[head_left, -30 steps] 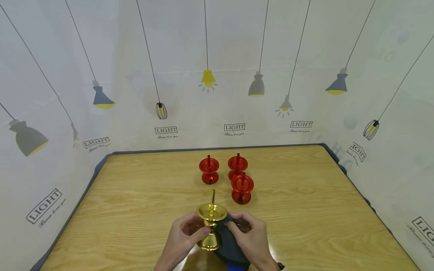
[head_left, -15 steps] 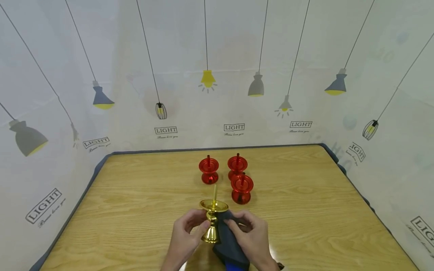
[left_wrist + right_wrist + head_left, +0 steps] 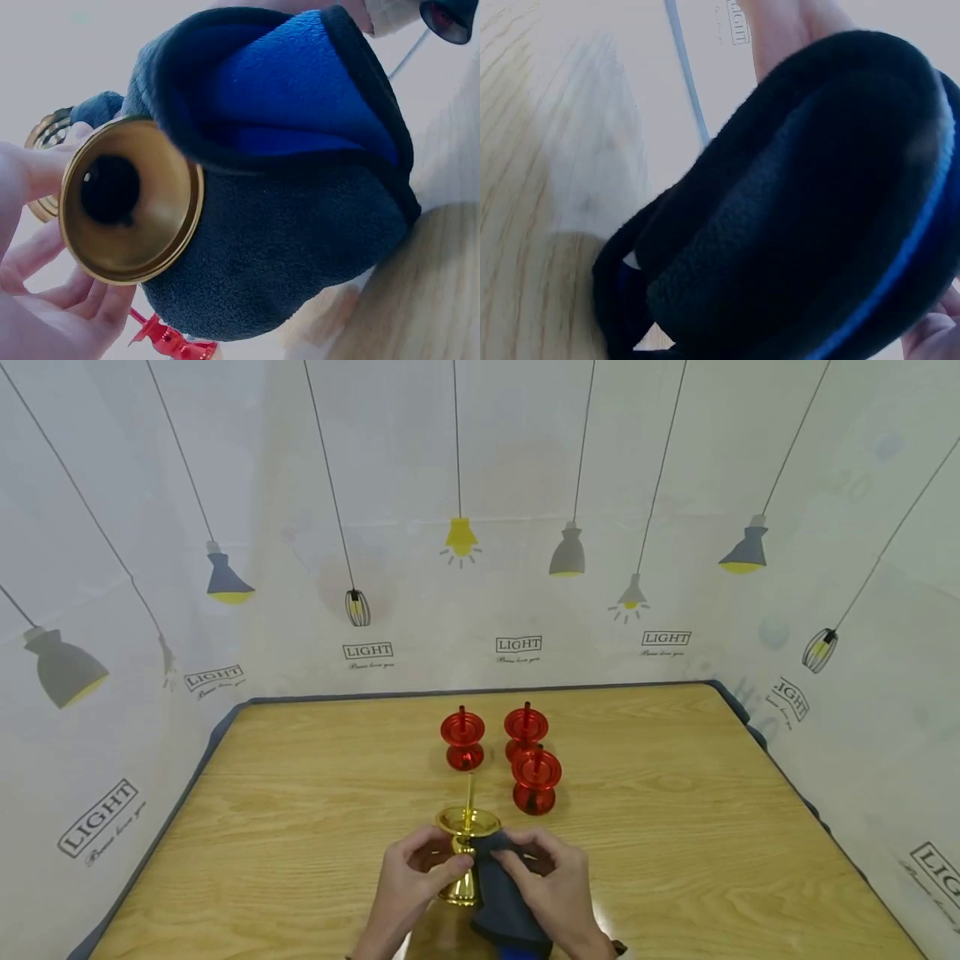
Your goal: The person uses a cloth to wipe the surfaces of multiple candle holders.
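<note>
My left hand grips a shiny gold candle holder by its stem, thumb in front. Its dished top carries a thin upright spike, and the left wrist view looks into its hollow base. In my right hand is a dark blue-grey cloth, pinched between thumb and fingers against the holder's stem, just under the dish. The cloth hangs in a fold with a bright blue inner side in the left wrist view. It fills most of the right wrist view, covering much of the right hand there.
Three red candle holders stand upright beyond my hands: a left one, a back right one and a nearer right one. They are on a wooden table with a dark edge. A lamp-patterned sheet surrounds it.
The gold holder rises and tilts slightly, then comes back down and more upright. The cloth in my right hand now reaches further across the stem. The red holders stay put.
</note>
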Available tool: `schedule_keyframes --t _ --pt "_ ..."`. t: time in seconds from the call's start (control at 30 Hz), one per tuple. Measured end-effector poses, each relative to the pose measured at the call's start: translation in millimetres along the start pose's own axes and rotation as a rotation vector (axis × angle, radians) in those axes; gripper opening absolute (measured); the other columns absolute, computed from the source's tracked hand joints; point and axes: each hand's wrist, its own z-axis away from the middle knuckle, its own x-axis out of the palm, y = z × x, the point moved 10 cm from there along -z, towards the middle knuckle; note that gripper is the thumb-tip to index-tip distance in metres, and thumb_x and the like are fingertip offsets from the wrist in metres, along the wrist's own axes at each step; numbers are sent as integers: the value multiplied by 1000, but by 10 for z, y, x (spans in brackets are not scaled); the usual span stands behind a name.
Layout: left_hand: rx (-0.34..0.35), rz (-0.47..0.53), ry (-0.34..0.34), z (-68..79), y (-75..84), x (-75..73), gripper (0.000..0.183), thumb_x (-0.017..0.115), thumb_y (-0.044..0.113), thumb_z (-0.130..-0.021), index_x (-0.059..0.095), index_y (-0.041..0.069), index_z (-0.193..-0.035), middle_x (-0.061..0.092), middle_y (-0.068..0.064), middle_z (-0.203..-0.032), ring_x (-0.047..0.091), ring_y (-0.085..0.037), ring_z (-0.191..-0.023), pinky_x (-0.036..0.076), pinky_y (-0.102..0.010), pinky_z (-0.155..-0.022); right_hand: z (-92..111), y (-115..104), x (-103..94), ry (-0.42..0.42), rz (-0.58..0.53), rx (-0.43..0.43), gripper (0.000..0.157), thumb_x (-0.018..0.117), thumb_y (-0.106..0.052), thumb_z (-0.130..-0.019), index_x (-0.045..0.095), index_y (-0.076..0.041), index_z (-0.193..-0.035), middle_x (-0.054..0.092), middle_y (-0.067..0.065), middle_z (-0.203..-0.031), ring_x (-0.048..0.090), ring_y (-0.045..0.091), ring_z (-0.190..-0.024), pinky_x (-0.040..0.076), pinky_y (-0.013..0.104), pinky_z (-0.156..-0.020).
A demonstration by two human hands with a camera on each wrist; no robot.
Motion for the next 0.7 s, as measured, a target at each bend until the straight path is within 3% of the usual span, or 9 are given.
schedule_keyframes --t 0.2,0.3,0.43,0.57,0.7 --pt "-75 48 -130 22 -70 12 32 77 10 -90 69 -8 -115 75 -12 -103 71 -12 -91 57 -27 -82 -28 135 58 -113 -92 93 15 78 1 -85 73 -1 -99 76 15 -100 74 7 -89 61 26 -72" --pt "-93 46 -106 36 -60 -6 32 78 11 -89 69 -7 -114 74 -16 -104 72 -12 -91 57 -26 -83 -39 199 78 -145 -134 141 15 76 3 -86 71 4 -101 75 16 -102 73 7 -90 61 26 -74" --pt "-3 2 -41 44 31 7 22 77 5 -88 70 -5 -107 74 -18 -102 71 -9 -90 57 -26 -84 -46 212 50 -105 -114 132 15 78 1 -85 72 3 -99 75 16 -102 74 9 -90 61 26 -73" --pt "93 -53 29 52 126 27 16 79 2 -86 73 0 -100 73 -14 -97 68 -7 -88 58 -27 -84 -34 86 4 -15 -40 10 16 81 2 -82 75 -5 -95 78 13 -100 75 9 -87 60 25 -68" --pt "69 -90 100 47 117 1 22 87 8 -78 74 8 -96 73 -5 -90 67 -8 -81 58 -27 -79 26 -165 23 28 86 -224 25 81 7 -79 75 -9 -98 78 11 -98 76 13 -84 59 21 -65"
